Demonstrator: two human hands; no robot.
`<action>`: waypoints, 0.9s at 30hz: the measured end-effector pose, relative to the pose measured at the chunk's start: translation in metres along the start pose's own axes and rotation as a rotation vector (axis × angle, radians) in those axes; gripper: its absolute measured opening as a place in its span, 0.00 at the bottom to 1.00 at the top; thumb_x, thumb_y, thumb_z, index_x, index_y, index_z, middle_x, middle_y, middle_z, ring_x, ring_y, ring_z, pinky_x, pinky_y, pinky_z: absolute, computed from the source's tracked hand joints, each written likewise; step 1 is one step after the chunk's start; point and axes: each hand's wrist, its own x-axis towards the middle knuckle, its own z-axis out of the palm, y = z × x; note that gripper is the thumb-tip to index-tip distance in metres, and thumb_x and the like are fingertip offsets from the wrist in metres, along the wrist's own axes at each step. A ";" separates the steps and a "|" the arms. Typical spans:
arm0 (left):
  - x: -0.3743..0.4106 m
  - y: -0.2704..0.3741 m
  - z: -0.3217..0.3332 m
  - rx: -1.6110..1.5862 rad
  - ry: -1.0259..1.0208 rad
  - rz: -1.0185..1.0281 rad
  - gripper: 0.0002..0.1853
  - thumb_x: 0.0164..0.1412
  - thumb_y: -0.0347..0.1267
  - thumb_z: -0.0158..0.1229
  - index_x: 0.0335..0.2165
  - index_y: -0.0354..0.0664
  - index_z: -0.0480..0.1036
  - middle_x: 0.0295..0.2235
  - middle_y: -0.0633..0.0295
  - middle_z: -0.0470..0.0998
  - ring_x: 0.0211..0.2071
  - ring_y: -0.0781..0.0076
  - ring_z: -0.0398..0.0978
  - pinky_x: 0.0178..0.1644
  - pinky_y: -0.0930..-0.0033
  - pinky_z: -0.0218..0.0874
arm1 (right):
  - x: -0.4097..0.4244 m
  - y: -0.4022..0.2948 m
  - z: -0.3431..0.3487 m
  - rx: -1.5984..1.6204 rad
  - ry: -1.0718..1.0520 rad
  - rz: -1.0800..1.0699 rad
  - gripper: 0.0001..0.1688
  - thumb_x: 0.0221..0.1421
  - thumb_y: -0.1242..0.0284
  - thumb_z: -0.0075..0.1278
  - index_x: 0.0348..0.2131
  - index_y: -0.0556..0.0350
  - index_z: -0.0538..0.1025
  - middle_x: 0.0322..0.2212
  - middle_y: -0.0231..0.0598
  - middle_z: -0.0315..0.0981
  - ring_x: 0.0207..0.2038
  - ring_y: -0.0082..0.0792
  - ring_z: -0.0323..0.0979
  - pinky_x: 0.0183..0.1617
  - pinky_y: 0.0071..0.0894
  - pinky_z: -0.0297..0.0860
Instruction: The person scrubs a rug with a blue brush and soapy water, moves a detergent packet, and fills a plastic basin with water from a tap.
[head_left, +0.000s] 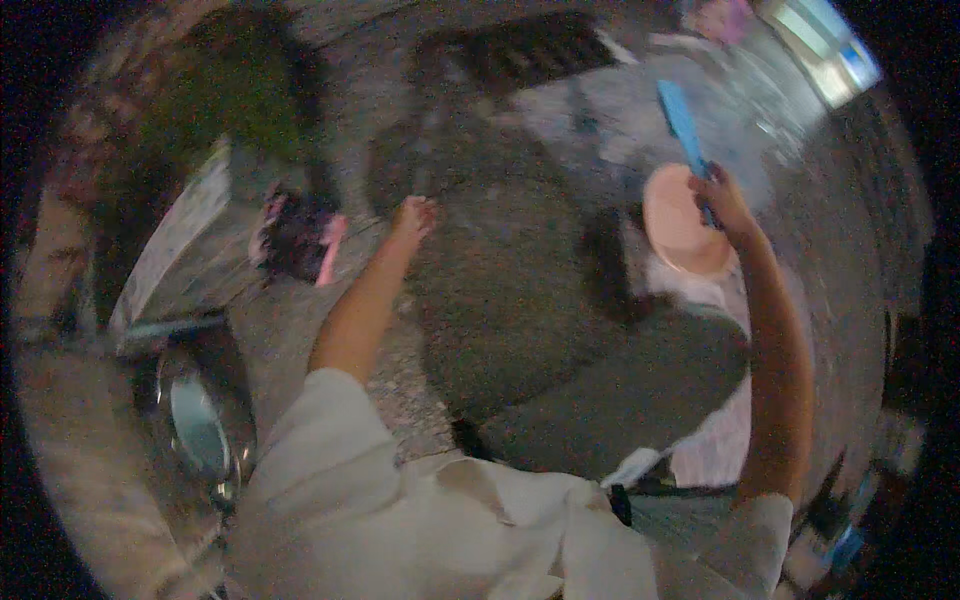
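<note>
My right hand (721, 196) is closed around the lower end of a long, flat blue tool (678, 116); motion blur hides its exact kind. Just left of that hand, and partly behind it, is a peach-coloured round basin or board (675, 221). My left hand (416, 217) hovers over the dark ground at left centre, its fingers loosely curled. Blur hides whether anything is between them. Nearest to that hand lies a dark bundle (292, 236) with a pink strip (331, 249) along its right side.
A shiny metal vessel (199, 427) stands at lower left, below a pale-faced block (180, 217). Shiny containers (825, 52) are at upper right, near a pink item (720, 19). A dark grate-like patch (532, 49) lies at the top. Dim light and blur soften everything.
</note>
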 end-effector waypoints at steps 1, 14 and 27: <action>0.013 -0.003 0.000 0.042 -0.017 -0.048 0.12 0.46 0.37 0.52 0.31 0.44 0.67 0.27 0.61 0.73 0.28 0.66 0.71 0.26 0.63 0.62 | 0.007 0.005 -0.011 0.049 -0.056 0.007 0.27 0.46 0.60 0.52 0.41 0.59 0.64 0.16 0.30 0.61 0.16 0.23 0.61 0.15 0.22 0.60; 0.043 -0.182 0.328 1.012 -0.416 -0.356 0.30 0.50 0.48 0.53 0.45 0.43 0.57 0.48 0.55 0.59 0.40 0.62 0.68 0.33 0.59 0.66 | -0.009 0.287 -0.059 0.109 0.679 0.431 0.18 0.45 0.67 0.50 0.36 0.59 0.67 0.22 0.41 0.67 0.18 0.29 0.67 0.18 0.30 0.64; 0.069 -0.246 0.373 0.963 -0.401 -0.209 0.23 0.47 0.26 0.48 0.46 0.35 0.60 0.34 0.58 0.70 0.35 0.64 0.71 0.33 0.62 0.66 | 0.043 0.371 0.013 0.493 0.745 0.619 0.24 0.37 0.60 0.55 0.25 0.68 0.72 0.17 0.43 0.70 0.20 0.31 0.69 0.22 0.34 0.64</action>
